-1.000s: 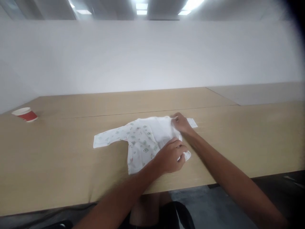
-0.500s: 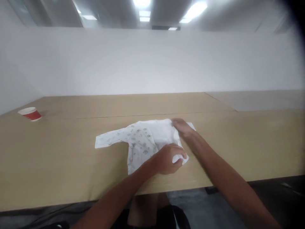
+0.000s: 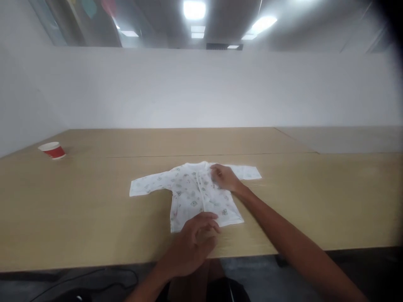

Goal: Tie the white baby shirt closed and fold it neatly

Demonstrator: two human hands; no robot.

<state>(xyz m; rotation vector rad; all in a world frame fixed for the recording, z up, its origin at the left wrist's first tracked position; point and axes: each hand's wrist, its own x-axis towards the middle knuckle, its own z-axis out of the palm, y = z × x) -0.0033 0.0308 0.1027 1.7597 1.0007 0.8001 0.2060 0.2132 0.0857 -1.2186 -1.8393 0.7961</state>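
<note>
probably soft, light shirt (image 3: pixel 189 193) is offering hold at 4 o'clock hem (image 3: pixel 234 219); left grip (image 3: pixel 189 244) is gaping, right grip (image 3: pixel 226 178) unclear.

Bare hands: two, one left hand (image 3: pixel 193 241) and one right hand (image 3: pixel 225 177). One small white cloth shirt with a scattered print (image 3: pixel 189 197), with two long white sleeves (image 3: pixel 149 184). One round red-and-white cup (image 3: pixel 56 152). One pale wood-grain tabletop (image 3: pixel 94 218). Several bright white ceiling lights (image 3: pixel 194 10), their glare preventing an exact count.
</note>
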